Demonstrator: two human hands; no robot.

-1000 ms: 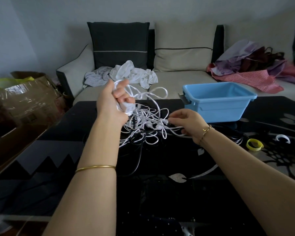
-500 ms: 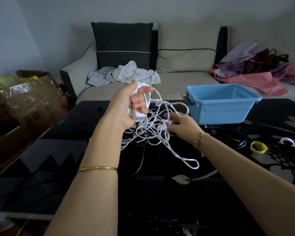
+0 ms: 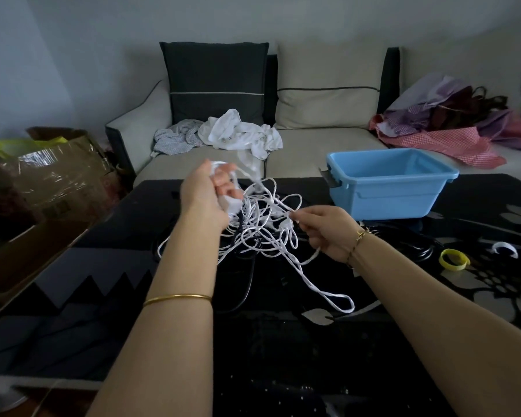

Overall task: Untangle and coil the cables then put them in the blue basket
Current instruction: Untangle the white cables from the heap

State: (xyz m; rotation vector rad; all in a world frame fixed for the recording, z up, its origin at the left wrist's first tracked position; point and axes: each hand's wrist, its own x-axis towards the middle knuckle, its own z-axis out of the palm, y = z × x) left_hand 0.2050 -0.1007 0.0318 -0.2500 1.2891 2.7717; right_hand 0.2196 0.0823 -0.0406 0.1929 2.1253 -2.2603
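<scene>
Gripped tangled white cables [image 3: 262,233] in the left hand [image 3: 206,194] and pinched one of them in the right hand [image 3: 325,230], near the table [image 3: 283,356]'s far edge.

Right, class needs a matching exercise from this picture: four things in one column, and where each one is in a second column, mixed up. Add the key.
Things
1. blue basket
2. white cables
3. yellow ring
4. white cloth

Places
A. lying on the sofa seat
B. flat on the black table, far right
C. held between the left hand and the right hand
D. standing at the table's far edge

Pairs: 1-D, 2-C, 3-B, 4-A
</scene>
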